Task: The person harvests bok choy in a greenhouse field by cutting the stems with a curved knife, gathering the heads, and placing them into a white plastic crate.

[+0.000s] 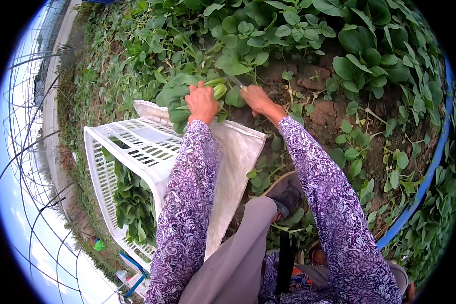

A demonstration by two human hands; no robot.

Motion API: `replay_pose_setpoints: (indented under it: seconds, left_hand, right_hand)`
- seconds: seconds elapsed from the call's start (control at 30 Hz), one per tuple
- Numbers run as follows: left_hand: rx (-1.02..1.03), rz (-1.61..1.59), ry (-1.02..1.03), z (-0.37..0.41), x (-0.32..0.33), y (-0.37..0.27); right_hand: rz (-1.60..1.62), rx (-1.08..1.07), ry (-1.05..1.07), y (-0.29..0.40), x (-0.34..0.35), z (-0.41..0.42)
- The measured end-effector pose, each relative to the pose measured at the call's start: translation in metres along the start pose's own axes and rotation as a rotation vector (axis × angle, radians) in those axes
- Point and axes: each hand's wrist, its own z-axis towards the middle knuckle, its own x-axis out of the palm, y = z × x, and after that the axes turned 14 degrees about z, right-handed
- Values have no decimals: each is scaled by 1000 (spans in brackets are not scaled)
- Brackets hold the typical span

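My left hand (202, 102) grips a bunch of leafy greens (176, 93), its pale stem ends pointing right. Close by on the right, my right hand (259, 99) is closed around a knife whose thin metal blade (235, 81) reaches up and left among the leaves; most of its handle is hidden in my fist. Below my left hand a whitish woven sack (233, 152) lies spread on the ground. Left of my left forearm is a white slatted plastic crate (133, 142), with more cut greens (135, 203) inside it.
Dense leafy plants (368, 57) grow across the top and right. Bare brown soil (323, 116) shows beside my right hand. A blue hose or pipe (421, 197) curves along the right. My shoe (287, 197) rests among low plants. Thin metal hoops (32, 224) stand at the far left.
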Motion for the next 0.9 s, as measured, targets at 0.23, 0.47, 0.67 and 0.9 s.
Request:
replay_pose_setpoints:
  seconds: [0.23,0.47,0.67,0.9]
  left_hand:
    - [-112,-41,119,5,-9,-1]
    - [-305,-271,136,1,-12,16]
    - [-329,-343,37,-10,-6,5]
    - [-354,-349,-46,-25,-4,5]
  right_hand:
    - [-323,-267,-130,-19,7,-8]
    - [-148,-343,-248,-17,-2,-63]
    - [-250,-346,-124,-25,12,-45]
    - [-127,-292,-239,-6,15,-67]
